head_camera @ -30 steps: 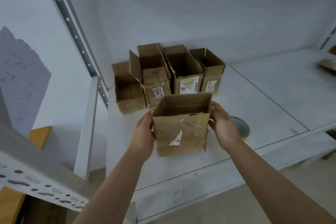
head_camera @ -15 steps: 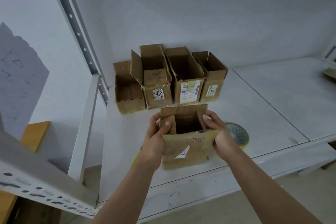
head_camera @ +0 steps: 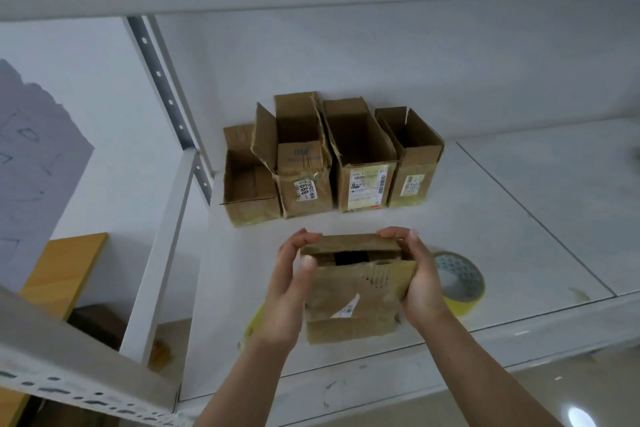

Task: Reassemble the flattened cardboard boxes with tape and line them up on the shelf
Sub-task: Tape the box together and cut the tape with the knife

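Folding far top flap of held box (head_camera: 358,288) down over opening: half a second ago flap stood up and mouth gaped, now only dark slit shows. Left hand (head_camera: 289,291) grips left side, fingers curled onto flap, thumb on near face. Right hand (head_camera: 420,282) grips right side, fingertips curled over flap edge. Box held above front of shelf (head_camera: 519,225), before row of four open boxes (head_camera: 332,159) at back wall. Tape roll (head_camera: 459,282) half hidden behind right hand. Box underside unseen; torn label illegible.
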The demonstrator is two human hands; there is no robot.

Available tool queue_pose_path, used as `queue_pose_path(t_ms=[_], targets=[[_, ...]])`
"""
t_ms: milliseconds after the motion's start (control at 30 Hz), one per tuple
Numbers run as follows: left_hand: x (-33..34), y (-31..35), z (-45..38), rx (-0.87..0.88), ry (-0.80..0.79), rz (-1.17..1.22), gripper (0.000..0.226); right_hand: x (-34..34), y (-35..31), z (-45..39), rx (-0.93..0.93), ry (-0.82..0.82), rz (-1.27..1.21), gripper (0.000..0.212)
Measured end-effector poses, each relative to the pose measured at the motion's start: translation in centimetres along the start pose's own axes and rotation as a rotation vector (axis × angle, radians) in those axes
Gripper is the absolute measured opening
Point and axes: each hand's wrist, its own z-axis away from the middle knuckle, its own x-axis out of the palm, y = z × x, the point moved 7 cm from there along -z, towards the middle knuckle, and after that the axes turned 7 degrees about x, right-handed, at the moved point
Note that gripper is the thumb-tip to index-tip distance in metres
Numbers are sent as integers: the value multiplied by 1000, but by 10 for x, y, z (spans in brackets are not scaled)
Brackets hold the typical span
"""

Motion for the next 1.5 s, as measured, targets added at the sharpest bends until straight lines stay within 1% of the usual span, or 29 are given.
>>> queue_pose_path(t_ms=[33, 67, 100, 167, 200, 300, 367, 400, 433, 500, 533, 567, 600, 667, 733, 800, 833, 900, 967, 1000, 1033, 1100, 1167, 1233, 1300, 1367, 1400, 1433, 1500], targets=[[1, 1, 0, -19, 32, -68, 57, -1, 0, 1, -8, -3, 13, 39], [0, 2, 0, -53, 91, -82, 47, -1, -2, 1, -20, -5, 65, 39], [0, 1, 0, -86, 145, -78, 34, -1, -3, 1, -31, -5, 153, 34], [0, 7, -2, -86, 210, -146, 10, -1, -6, 2, -47, -13, 305, 14], [-1, 12, -3, -71, 215, -232, 5, -1, -7, 1, -34, -13, 331, 7], [0, 31, -8, -9, 162, -552, 10, -2, -9, 1, 9, -10, 342, 25], [13, 50, -14, 122, 93, -762, 19, -1, -9, 1, 29, -8, 337, 23], [23, 56, -17, 193, 24, -847, 26, 0, -10, 1, 32, -8, 349, 20], [36, 57, -20, 227, -80, -942, 34, 1, -12, 2, 30, -18, 378, 17], [54, 42, -22, 174, -313, -1214, 54, 1, -21, 2, 4, -62, 500, 13], [57, 32, -22, 142, -394, -1359, 58, -3, -27, 1, -23, -72, 568, 18], [57, 25, -21, 121, -436, -1459, 60, -11, -34, 0, -46, -49, 618, 24], [55, 21, -21, 112, -450, -1504, 60, -23, -42, -3, -52, 15, 644, 27], [53, 17, -21, 113, -452, -1511, 61, -53, -53, -7, -22, 171, 722, 16], [52, 15, -20, 116, -451, -1533, 63, -79, -53, -7, 62, 250, 945, 15], [52, 13, -21, 108, -457, -1560, 63, -93, -45, -3, 176, 234, 1227, 16], [52, 13, -20, 102, -461, -1565, 63, -94, -40, 0, 201, 204, 1387, 17], [53, 14, -20, 99, -460, -1565, 63, -91, -28, 3, 182, 115, 1701, 22], [55, 16, -21, 92, -466, -1568, 61, -88, -16, 5, 139, 18, 1953, 35], [55, 17, -21, 82, -473, -1570, 60, -88, -12, 6, 123, -14, 2032, 38], [56, 18, -22, 68, -481, -1575, 59, -90, -13, 6, 97, -18, 2062, 36], [59, 19, -22, 35, -504, -1596, 60, -93, -19, 4, 82, 14, 2027, 28], [64, 20, -23, 3, -528, -1588, 60, -87, -30, 4, 60, 38, 1994, 26], [69, 21, -23, -28, -518, -1497, 61, -75, -54, 4, 14, 97, 1925, 26], [69, 26, -24, 0, -435, -1359, 61, -62, -91, 3, -43, 156, 1715, 24], [65, 34, -24, 39, -324, -1187, 59, -46, -122, 2, -29, 103, 1297, 12], [62, 37, -24, 54, -287, -1109, 60, -32, -134, 4, -36, 49, 1140, 12], [61, 38, -23, 66, -279, -1054, 64, -16, -141, 7, -54, -10, 1064, 14], [58, 38, -20, 44, -303, -960, 84, 16, -140, 14, -52, -143, 1001, 15]])
